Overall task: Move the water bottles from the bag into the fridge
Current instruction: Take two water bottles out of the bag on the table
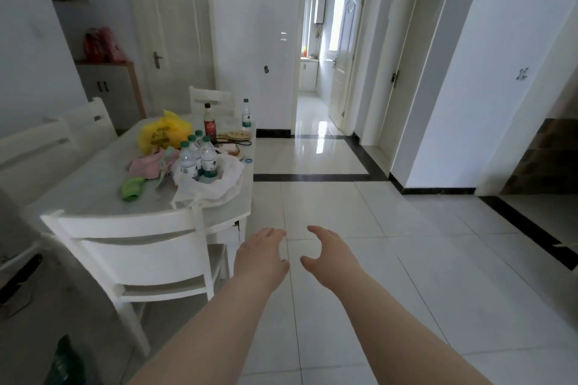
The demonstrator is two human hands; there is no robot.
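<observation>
Both hands are released and grasp nothing. The left hand (261, 255) and the right hand (328, 255) stretch forward side by side over the floor (391, 228), fingers loose and slightly spread. The right thumb is set apart from its fingers, as if readied for a round body. They hang just right of the near chair (134, 247) and well short of the goods, so this looks like the start of a reach.

The water bottles (200, 158), green-capped, stand upright and packed together inside a white bag (219, 189) on the right part of the desk (93, 197), near its edge. The bag's mouth is slumped down around them, which leaves the necks and shoulders free to be taken from above or from the side. One more bottle (246, 114) stands alone at the far right corner, outside the bag.

To the left of the bag lie a pink cloth (144, 166) and a green cloth (133, 187), with a yellow bag (162, 131) behind them. None of these blocks the approach from the right.

No fridge is in view, so every bottle is probably yet to be carried.
</observation>
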